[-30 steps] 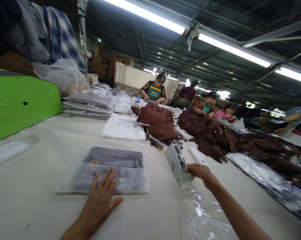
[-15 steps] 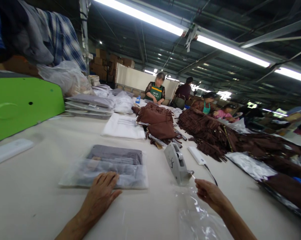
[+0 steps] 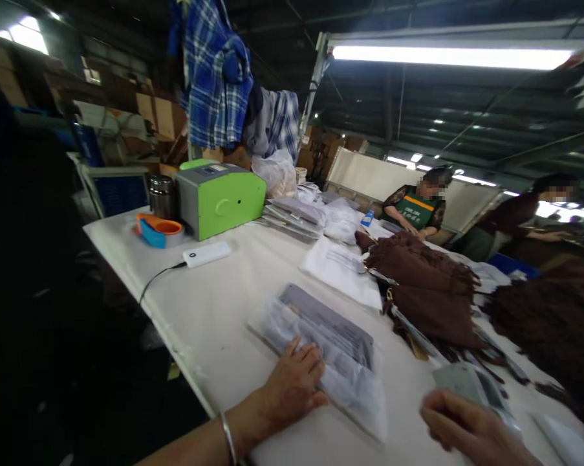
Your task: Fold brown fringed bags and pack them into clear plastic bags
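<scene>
My left hand (image 3: 296, 378) lies with its fingers spread on a clear plastic bag (image 3: 364, 395) on the white table. Inside the bag, partly covered by its milky film, is a flat grey item (image 3: 328, 317) with dark print. My right hand (image 3: 459, 417), blurred, is closed with curled fingers in front of the grey tape dispenser (image 3: 466, 382) and hides part of it. Whatever its fingers hold, if anything, is too small to make out. A bracelet circles my left wrist.
A green and grey machine (image 3: 224, 200), a metal flask (image 3: 162, 197), an orange tape roll (image 3: 168, 226) and a white power bank (image 3: 207, 254) stand at left. Brown fringed bags (image 3: 432, 304) lie at right. Across the table is a person in a green apron (image 3: 415, 210).
The view has swung left, bringing in the table's left edge and the whole green machine. My right hand has moved from the dispenser's cutter end to in front of its body. My left hand stays on the bag.
</scene>
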Demonstrator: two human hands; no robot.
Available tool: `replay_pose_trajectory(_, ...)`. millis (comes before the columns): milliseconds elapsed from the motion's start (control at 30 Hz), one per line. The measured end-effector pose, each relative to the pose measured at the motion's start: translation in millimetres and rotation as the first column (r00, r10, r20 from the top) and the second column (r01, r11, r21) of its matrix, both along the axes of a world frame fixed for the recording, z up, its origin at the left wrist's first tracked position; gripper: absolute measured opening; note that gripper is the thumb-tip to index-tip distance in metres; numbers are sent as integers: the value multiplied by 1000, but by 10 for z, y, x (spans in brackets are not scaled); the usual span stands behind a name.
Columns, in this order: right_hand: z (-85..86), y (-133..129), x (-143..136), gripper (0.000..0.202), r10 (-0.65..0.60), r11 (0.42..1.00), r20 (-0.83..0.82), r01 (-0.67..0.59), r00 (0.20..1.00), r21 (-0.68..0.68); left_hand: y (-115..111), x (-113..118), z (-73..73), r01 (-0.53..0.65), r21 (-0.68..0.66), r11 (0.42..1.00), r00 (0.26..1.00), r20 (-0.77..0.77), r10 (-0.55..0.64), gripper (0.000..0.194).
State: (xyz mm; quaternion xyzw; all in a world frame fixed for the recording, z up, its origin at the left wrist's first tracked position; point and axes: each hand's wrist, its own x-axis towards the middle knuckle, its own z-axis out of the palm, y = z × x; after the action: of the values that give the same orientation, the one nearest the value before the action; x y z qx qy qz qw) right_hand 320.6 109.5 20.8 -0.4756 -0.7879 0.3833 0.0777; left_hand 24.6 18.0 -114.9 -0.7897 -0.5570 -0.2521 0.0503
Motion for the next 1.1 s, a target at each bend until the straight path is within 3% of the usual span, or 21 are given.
replay_pose_trajectory(67,196,29,-795,23,232,973,-26,-233,972,-13,-30,-9,20,3,6,1000,1000,0,-3,55)
replay_pose_trajectory(133,306,67,-1520,17,417,909,16,-417,909,17,-62,-19,50,-4,7,1000,1000,-4,4,54)
replay_pose_trajectory(233,277,222,-2344,16,604,773,222,-631,765,72,-83,-42,64,-29,53,998,999,-31,31,55)
replay_pose_trajectory(367,14,569,-3036,12,665,660,415,-748,621,61,35,-28,-106,-48,244,969,986,-141,84,43)
replay_pose_trajectory(500,-282,800,-3412,15,665,594,555,-805,500,14,303,111,-460,-182,546,818,971,-29,236,9)
replay_pose_trajectory(600,-404,863,-3498,38,625,552,612,-829,485,93,437,208,-616,-256,632,731,954,43,297,11)
replay_pose_trajectory(700,-401,930,-3457,63,568,536,613,-812,549,230,440,215,-589,-263,640,722,951,48,304,12)
replay_pose_trajectory(767,-347,988,-3371,61,519,553,587,-768,621,323,393,183,-534,-244,611,753,960,42,276,12)
replay_pose_trajectory(900,-252,1017,-2997,50,377,632,458,-586,805,508,275,122,-481,-165,449,878,979,-33,201,14)
replay_pose_trajectory(1000,-318,872,-2462,48,312,720,195,-365,930,590,167,75,-362,-98,320,942,994,-13,108,28)
replay_pose_trajectory(1100,-535,631,-1809,53,185,783,48,-177,982,596,57,-67,-75,-75,182,980,995,71,63,49)
